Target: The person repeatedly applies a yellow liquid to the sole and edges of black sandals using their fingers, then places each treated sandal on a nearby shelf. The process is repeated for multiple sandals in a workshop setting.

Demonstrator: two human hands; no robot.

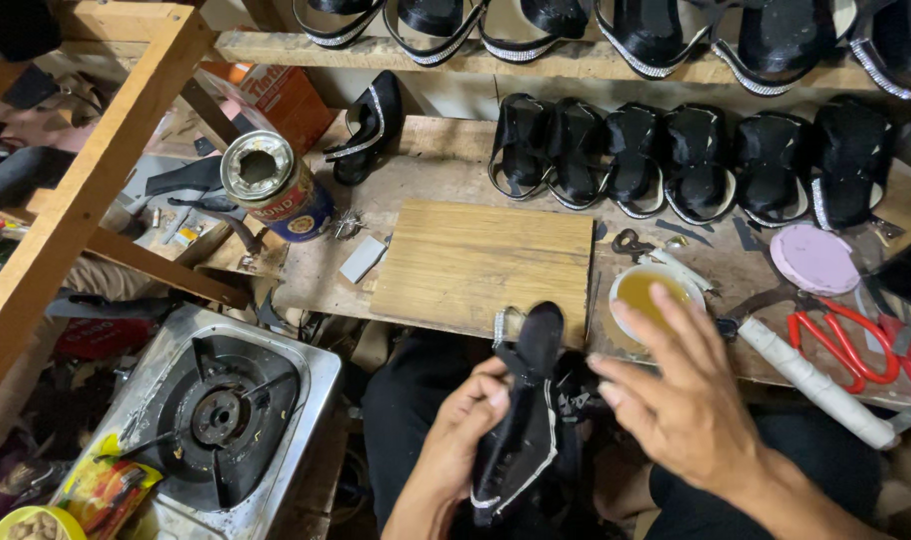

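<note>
Your left hand is closed around a black shoe upper with a glittery silver trim, holding it upright over your lap, just in front of the near edge of the wooden board on the bench. Your right hand holds nothing: its fingers are spread open and it hovers just to the right of the upper, between it and the small bowl of yellowish glue, which it partly covers from this view. By the look of it, the piece in your hand is one of a batch. A row of similar black uppers stands along the back of the bench, and more sit on the shelf above, so much of the run seems to be through at least one stage, though what stage that is cannot be told from here. The upper you hold shows no visible glue on it. Red-handled scissors, a white roll and a pink lid lie to your right; an adhesive tin stands to the left, and a gas burner sits below it.
</note>
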